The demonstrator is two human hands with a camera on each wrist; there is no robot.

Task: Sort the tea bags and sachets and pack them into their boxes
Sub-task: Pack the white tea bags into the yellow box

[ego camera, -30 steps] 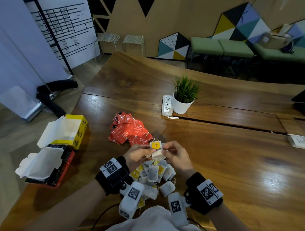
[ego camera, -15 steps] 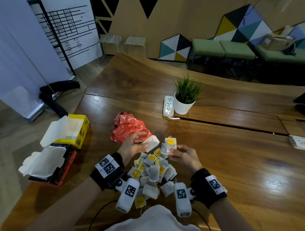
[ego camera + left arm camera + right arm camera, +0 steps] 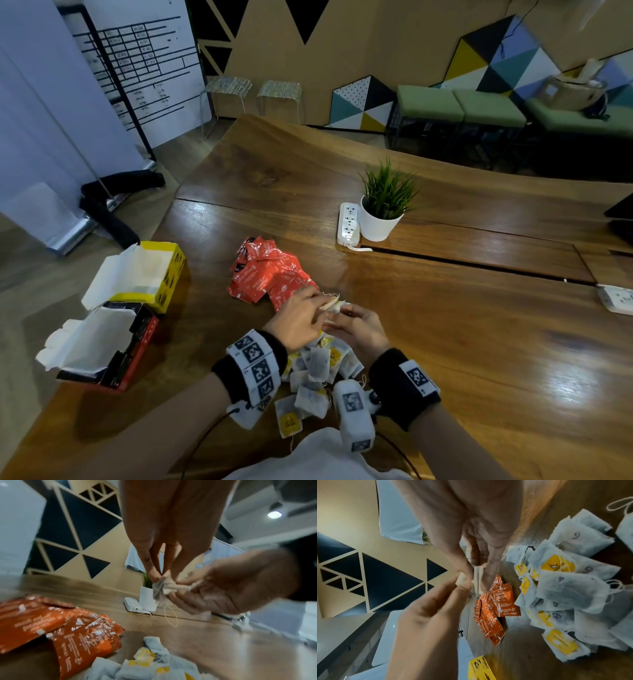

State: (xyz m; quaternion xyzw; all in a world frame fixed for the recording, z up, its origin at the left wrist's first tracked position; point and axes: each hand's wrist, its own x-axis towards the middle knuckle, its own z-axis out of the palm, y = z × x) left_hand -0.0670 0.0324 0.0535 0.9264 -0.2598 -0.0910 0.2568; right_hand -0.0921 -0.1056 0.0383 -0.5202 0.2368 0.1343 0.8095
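Both hands meet above the table and pinch a small stack of white tea bags (image 3: 336, 306) between them. My left hand (image 3: 317, 303) pinches one end of the stack (image 3: 161, 586) with fingertips; my right hand (image 3: 346, 313) pinches the bags (image 3: 477, 577) edge-on. A string loop (image 3: 171, 616) hangs below. Under my wrists lies a pile of loose tea bags (image 3: 318, 370) with yellow tags. Red sachets (image 3: 270, 277) are heaped just beyond my left hand. At the left stand an open yellow box (image 3: 150, 270) and an open red and black box (image 3: 113, 356).
A potted plant (image 3: 385, 209) and a white power strip (image 3: 348, 224) stand further back on the wooden table (image 3: 479, 342). Another power strip (image 3: 616, 299) lies at the right edge. The table's left edge runs beside the boxes.
Half a second ago my hands were apart, each with a tea bag. They have come together and now hold the bags as one stack.
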